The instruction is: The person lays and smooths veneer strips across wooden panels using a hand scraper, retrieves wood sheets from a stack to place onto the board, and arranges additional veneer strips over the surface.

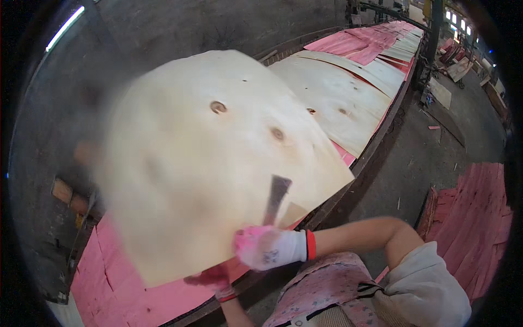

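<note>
A large pale wood veneer sheet [190, 141] with dark knots is tilted up in front of me, its left part blurred. My right hand [267, 247], in a white and pink glove with a red cuff, is at the sheet's near edge. Its fingers are closed around a tool with a dark flat blade [278, 191], which stands against the sheet; the handle is hidden in the glove. My left hand [215, 279], in a pink-stained glove, grips the near edge lower down, its fingers partly hidden under the sheet.
Pink veneer [131, 294] lies beneath on a long conveyor-like bed with a dark rail [376, 141]. More pale sheets [338, 98] and pink sheets [359, 43] overlap farther along. A pink veneer stack [474, 218] stands on the floor at right. A grey wall [180, 27] runs behind.
</note>
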Available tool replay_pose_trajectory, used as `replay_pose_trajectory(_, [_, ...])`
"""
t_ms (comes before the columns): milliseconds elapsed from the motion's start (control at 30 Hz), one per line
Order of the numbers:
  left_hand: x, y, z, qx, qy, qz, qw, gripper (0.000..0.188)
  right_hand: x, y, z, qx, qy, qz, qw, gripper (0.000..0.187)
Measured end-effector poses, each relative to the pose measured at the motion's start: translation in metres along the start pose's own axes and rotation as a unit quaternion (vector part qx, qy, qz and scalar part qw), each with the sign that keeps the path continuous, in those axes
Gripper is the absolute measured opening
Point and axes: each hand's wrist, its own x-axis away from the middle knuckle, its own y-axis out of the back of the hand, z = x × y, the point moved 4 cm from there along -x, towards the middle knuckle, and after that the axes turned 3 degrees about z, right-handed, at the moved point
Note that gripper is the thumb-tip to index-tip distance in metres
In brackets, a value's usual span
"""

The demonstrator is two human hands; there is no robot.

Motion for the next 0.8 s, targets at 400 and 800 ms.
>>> replay_pose_trajectory(400, [0.082, -0.043, 0.019, -0.04, 0.358, -0.046, 0.932, 0.042, 0.218, -0.067, -0.082, -0.023, -0.55, -0.115, 0.827, 0.055])
replay_pose_trajectory(800, [0.068, -0.058, 0.008, -0.437, 0.174, 0.073, 0.879, 0.041, 0.494, -0.214, -0.067, -0.623, -0.669, -0.392, 0.101, 0.051])
